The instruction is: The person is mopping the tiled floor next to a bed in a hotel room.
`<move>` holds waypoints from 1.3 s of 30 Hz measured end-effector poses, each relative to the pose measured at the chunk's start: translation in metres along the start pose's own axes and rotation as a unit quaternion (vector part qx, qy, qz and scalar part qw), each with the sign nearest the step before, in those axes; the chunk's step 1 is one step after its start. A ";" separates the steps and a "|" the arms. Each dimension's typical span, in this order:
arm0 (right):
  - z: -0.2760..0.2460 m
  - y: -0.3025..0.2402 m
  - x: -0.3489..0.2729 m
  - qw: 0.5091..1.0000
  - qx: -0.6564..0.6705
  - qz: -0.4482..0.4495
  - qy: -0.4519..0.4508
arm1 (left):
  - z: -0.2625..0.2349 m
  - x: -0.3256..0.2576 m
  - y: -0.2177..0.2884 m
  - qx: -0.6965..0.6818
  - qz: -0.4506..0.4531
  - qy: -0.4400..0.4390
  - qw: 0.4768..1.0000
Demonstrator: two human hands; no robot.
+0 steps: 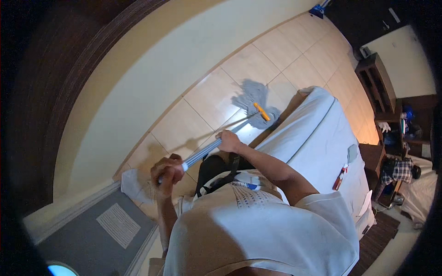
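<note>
A mop with a grey string head (254,95) and an orange-yellow clamp (261,112) lies spread on the pale tiled floor, beside the bed's edge. Its striped grey-blue handle (202,151) slants back toward me. Around the top end, by a white collar, my left hand (168,171) is wrapped. Farther down the handle, my right hand (229,140) grips it with closed fingers. Both hands are in front of my body, in a white shirt.
A bed with a pale blue-grey sheet (308,129) stands on the right; a spray bottle (340,177) and a grey cloth (352,153) lie on it. A cream wall (156,69) runs along the left. Wooden shelving (376,83) is at the far right.
</note>
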State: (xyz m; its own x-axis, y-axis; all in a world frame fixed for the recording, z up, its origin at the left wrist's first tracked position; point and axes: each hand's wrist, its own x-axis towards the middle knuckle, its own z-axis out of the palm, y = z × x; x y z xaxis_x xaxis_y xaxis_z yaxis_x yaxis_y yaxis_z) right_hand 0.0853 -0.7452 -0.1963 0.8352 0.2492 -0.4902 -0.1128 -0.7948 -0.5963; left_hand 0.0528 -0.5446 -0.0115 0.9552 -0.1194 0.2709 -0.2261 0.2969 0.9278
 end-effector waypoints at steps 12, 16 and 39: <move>-0.034 -0.014 0.071 0.985 0.017 -0.139 0.103 | 0.019 0.043 0.012 0.145 0.020 -0.117 0.982; -0.033 -0.023 0.089 0.977 0.048 -0.158 0.134 | 0.020 0.056 0.020 0.183 0.042 -0.129 0.974; -0.048 -0.031 0.053 0.966 0.068 -0.173 0.181 | 0.035 0.052 0.023 0.199 0.005 -0.145 0.969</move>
State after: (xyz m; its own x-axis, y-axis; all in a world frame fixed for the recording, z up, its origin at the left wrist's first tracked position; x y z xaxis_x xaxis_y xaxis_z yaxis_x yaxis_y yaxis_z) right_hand 0.1587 -0.7340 -0.1735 0.9662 0.2578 -0.0062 0.1585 -0.6128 -0.7742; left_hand 0.0904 -0.5768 0.0330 0.8714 -0.3970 0.2882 -0.3463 -0.0818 0.9345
